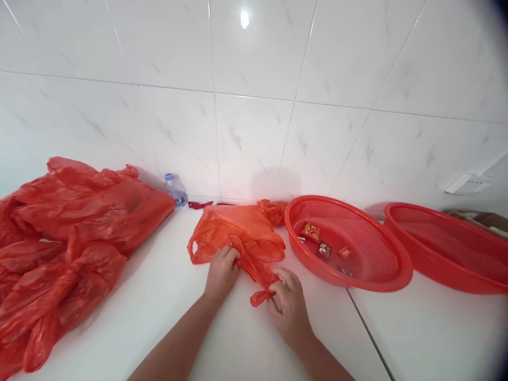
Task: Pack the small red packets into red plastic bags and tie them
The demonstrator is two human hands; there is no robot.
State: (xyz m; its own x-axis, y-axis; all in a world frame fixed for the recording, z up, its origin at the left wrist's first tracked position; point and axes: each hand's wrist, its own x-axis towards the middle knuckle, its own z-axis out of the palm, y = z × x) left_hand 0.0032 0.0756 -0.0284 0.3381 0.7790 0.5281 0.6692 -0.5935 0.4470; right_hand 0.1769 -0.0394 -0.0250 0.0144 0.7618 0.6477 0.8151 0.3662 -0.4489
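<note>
A thin red plastic bag (242, 222) lies crumpled on the white table, between both my hands. My left hand (221, 271) is closed on the bag's near edge, its fingertips pressed into the gathered plastic. A twisted end of the same bag is pinched by my right hand (289, 307), thumb against fingers. A short knotted-looking tail of plastic hangs just left of that pinch. One looped handle sticks out at the bag's left side. What the bag holds, if anything, cannot be made out.
Large red bags (79, 222) fill the left side. A water bottle (174, 191) stands by the tiled wall. To the right, a red colander (387, 278) holds several small snack packets (311, 231), with a second red basket (448, 278) beyond. Another crumpled bag (273, 211) touches the colander.
</note>
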